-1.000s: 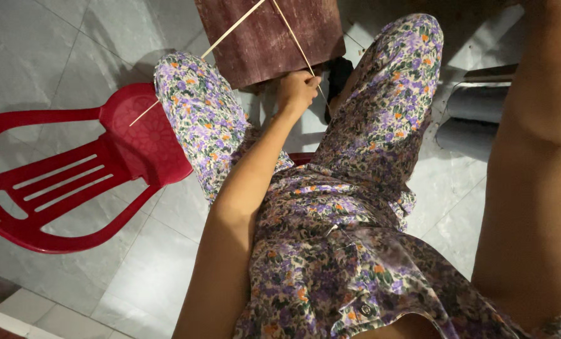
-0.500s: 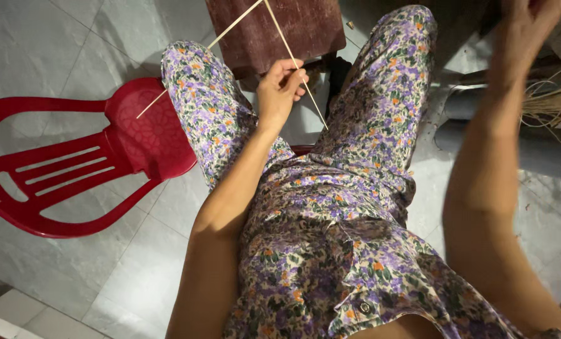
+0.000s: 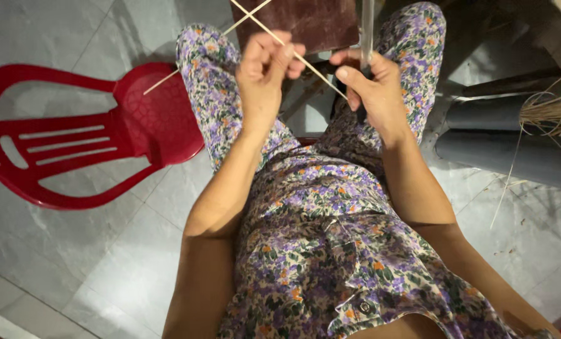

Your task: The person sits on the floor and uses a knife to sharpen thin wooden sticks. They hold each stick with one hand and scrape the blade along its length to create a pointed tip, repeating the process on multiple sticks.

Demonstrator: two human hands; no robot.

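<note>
Grey tiled floor [image 3: 73, 251] below me, a red plastic chair [image 3: 86, 144] lying near its left edge and grey pipes [image 3: 506, 135] with a bundle of straw [image 3: 553, 113] toward the right. I am seated, with a dark wooden block [image 3: 312, 22] between my knees at the top of the view.

My left hand [image 3: 265, 75] is closed in a pinch around two thin sticks [image 3: 312, 66] where they cross. One stick runs from the top down and right, its lower end reaching my right thumb; the other slants down and left, out over the chair. My right hand [image 3: 371, 88] is curled shut around a knife [image 3: 366, 28] (I take it for a blade, though its grip is hidden in the fist), held upright with the metal pointing away from me.

The relation that matters: the first stick's long axis lies diagonally between the hands, its free end touching the right hand just beside the blade, so the right hand is the nearer one to that tip.
</note>
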